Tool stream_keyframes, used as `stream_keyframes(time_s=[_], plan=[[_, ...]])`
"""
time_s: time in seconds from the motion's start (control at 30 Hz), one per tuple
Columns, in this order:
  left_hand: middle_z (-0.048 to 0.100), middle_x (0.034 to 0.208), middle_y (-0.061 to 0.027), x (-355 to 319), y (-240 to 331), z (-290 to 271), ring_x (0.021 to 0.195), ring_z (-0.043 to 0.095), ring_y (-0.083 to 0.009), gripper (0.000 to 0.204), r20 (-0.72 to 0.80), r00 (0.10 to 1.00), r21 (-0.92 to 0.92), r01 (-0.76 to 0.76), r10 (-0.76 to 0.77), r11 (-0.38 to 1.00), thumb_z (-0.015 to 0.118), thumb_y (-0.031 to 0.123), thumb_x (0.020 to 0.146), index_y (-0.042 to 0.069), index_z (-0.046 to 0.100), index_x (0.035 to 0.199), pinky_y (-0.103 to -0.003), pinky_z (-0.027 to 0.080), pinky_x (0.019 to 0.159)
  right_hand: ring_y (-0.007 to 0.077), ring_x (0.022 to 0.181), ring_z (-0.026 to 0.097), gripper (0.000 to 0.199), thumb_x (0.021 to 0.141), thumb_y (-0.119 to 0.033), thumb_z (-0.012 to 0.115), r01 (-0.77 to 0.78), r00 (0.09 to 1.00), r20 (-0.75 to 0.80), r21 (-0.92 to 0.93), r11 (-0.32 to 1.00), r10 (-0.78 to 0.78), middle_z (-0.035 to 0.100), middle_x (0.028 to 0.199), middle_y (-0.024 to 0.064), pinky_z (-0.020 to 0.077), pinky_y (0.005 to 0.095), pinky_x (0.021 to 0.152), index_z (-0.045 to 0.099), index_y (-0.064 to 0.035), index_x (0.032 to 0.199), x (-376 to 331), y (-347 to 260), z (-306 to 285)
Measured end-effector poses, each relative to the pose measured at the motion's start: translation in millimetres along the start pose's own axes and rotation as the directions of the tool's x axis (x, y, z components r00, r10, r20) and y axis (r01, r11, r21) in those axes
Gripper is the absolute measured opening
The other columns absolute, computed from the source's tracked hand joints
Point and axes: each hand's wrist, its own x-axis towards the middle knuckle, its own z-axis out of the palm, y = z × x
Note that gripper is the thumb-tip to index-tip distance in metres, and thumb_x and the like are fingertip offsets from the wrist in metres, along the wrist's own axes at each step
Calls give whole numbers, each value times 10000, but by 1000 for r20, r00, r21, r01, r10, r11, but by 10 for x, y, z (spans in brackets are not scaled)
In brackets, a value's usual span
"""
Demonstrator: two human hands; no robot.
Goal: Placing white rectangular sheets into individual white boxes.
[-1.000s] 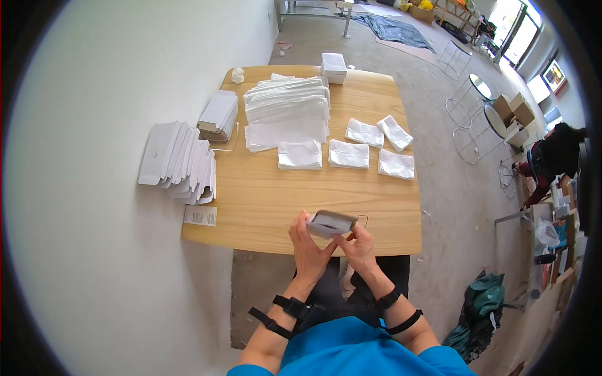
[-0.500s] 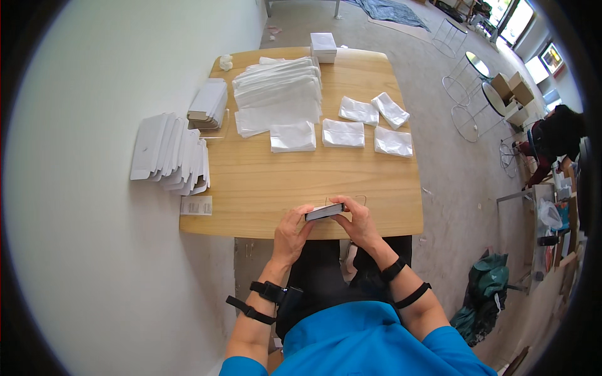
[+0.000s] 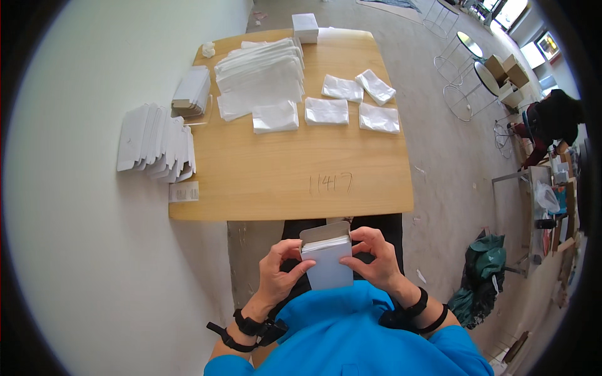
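Observation:
Between both hands, close to my chest and off the table's front edge, is a small white cardboard box (image 3: 329,268). Its top flap stands up, showing a grey inner side, and a stack of thin white sheets or cards fills the opening. My left hand (image 3: 280,271) grips the left side, thumb on the front face. The right side is pinched by my right hand (image 3: 376,262), its thumb also on the front and its fingers near the flap. What the fingers touch behind the box is hidden.
The wooden table (image 3: 263,182) carries a pile of white plastic sleeves (image 3: 260,78) and several folded white packets (image 3: 326,111). Flattened white cartons (image 3: 150,141) stand along the wall at left. A white box (image 3: 305,28) sits at the far edge. Another person (image 3: 549,125) bends over at right.
Both hands have drawn the box from the table's front edge toward my chest. It has tilted, so its front face and raised flap now show. Handwritten marks on the table are uncovered.

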Motion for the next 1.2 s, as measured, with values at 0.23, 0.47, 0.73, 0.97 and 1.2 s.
stream_keyframes(time_s=[0.23, 0.47, 0.73, 0.97, 1.2], plan=[[654, 1063, -101, -256, 196, 125, 921, 666, -164, 367, 152, 988, 161, -53, 28, 986, 809, 85, 813, 46, 637, 1135, -286, 584, 793, 217, 886, 708, 421, 811, -73, 807, -18, 993, 114, 0, 1000, 18, 647, 1084, 119, 603, 316, 747, 583, -40, 1166, -378, -62, -163], [611, 1126, -89, -298, 264, 223, 975, 615, -160, 200, 211, 976, 180, -90, 51, 979, 731, 56, 881, 46, 687, 1076, -283, 541, 844, 198, 885, 686, 260, 839, -77, 778, 157, 984, 108, -172, 972, -140, 663, 996, 104, 577, 288, 785, 618, -35, 1040, -473, -65, -267], [599, 1093, -69, -190, 372, 281, 980, 616, -149, 170, 156, 943, -4, 300, -295, 954, 681, 14, 903, 40, 688, 1071, -281, 542, 849, 186, 844, 678, 293, 856, -64, 750, 31, 993, 120, -66, 997, -22, 692, 1000, 110, 568, 280, 711, 683, -46, 1141, -362, -144, -280], [643, 1054, -87, -183, 352, 263, 906, 655, -151, 196, 239, 970, 160, 14, -52, 987, 702, 34, 895, 34, 705, 1090, -269, 568, 787, 175, 803, 678, 163, 873, -83, 735, 3, 997, 74, -134, 991, 7, 695, 937, 113, 559, 268, 691, 715, -31, 1026, -379, -225, -264], [635, 1064, -93, -218, 414, 285, 950, 652, -160, 203, 223, 966, 98, 110, -129, 989, 704, 31, 894, 27, 705, 1098, -271, 572, 819, 162, 848, 683, 167, 886, -79, 722, -193, 977, 96, 29, 981, 190, 697, 942, 97, 573, 271, 753, 713, -14, 1039, -416, -325, -246]])
